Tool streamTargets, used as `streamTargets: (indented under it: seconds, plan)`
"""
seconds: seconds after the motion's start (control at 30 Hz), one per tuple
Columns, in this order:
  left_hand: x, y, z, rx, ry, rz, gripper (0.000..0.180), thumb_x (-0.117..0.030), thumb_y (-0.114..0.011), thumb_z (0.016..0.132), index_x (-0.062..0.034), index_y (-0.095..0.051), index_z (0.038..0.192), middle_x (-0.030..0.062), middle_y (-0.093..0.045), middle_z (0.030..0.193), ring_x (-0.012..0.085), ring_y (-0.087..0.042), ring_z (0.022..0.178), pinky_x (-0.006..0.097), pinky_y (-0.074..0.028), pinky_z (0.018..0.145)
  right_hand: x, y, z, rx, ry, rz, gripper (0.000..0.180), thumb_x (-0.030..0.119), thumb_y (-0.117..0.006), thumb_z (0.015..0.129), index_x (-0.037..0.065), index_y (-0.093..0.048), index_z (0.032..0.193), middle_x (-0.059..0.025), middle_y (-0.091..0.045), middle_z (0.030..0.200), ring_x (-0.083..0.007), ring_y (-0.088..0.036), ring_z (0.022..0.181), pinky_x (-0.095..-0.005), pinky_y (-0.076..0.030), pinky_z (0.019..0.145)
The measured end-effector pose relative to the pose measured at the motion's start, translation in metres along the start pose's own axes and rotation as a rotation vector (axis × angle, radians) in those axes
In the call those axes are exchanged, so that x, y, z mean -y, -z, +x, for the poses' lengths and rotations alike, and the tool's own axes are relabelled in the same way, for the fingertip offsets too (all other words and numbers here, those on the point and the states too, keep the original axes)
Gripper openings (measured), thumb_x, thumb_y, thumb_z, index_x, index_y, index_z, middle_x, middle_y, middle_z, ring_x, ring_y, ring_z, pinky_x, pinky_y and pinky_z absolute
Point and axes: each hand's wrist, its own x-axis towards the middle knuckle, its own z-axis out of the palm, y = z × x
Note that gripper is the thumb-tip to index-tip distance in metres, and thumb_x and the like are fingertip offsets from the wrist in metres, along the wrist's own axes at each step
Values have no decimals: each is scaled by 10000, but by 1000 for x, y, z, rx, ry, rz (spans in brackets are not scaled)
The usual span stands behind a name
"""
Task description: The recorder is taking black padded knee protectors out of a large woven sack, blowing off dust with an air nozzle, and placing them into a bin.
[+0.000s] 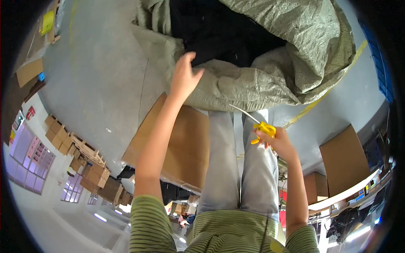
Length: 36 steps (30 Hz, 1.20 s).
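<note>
A large grey-green woven sack (249, 84) stands before me with its mouth wide, and dark black cloth-like material (219, 38) fills the inside. My left hand (185, 78) is at the near left rim of the sack, its thumb and fingers apart and nothing in them. Whether its fingertips touch the rim I cannot tell. In front of my legs, my right hand (276, 141) grips yellow-handled scissors (264, 129) by the handles. Their slim pale blades point up and left, toward the lower side of the sack.
A brown cardboard box (185, 145) is beside my legs on the left. Another cardboard panel (346, 160) stands at the right, near a white-edged table (344, 194). Stacked cartons (59, 135) line the far left, and a blue crate-like structure (377, 63) is at the right edge.
</note>
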Motion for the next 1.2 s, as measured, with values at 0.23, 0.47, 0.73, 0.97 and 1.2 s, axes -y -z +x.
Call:
streamTargets:
  seconds: [0.23, 0.47, 0.73, 0.97, 1.2]
  plan:
    - [29, -101, 120, 153, 56, 656, 979, -375, -840, 556, -318, -281, 1358, 302, -132, 1421, 451, -317, 1233, 478, -357, 977, -33, 4, 14, -101, -94, 166, 312, 285, -662, 827, 32, -661, 1011, -11, -646, 779, -59, -566, 667, -212, -447, 549]
    - [43, -99, 142, 205, 76, 689, 770, -423, -823, 562, -252, -488, 1234, 268, -189, 1407, 433, -344, 1221, 450, -455, 879, -38, -16, 27, -147, -71, 232, 292, 275, -677, 821, 28, -657, 976, 15, -619, 761, -46, -545, 684, -206, -429, 569]
    - [27, -2, 98, -26, 39, 152, 726, -428, -770, 662, 39, -505, 1150, 216, -488, 1221, 322, -570, 1002, 366, -469, 830, -10, -34, 28, -435, 199, 234, 278, 245, -666, 835, -22, -600, 880, -4, -572, 690, -82, -523, 656, -226, -410, 650]
    - [-13, 24, 67, -197, 276, -483, 496, -389, -691, 784, 49, -614, 1003, 162, -664, 930, 252, -623, 868, 315, -455, 791, 26, -37, 23, -524, 313, 291, 263, 247, -637, 856, -5, -602, 793, 14, -553, 624, -53, -494, 575, -232, -396, 530]
    - [-36, 27, 56, -380, 540, -612, 489, -386, -651, 823, 56, -618, 1030, 150, -651, 983, 237, -603, 911, 318, -449, 812, 36, -34, 8, -472, 171, 7, 380, 346, -670, 807, -5, -582, 692, -6, -509, 529, -78, -475, 472, -243, -388, 477]
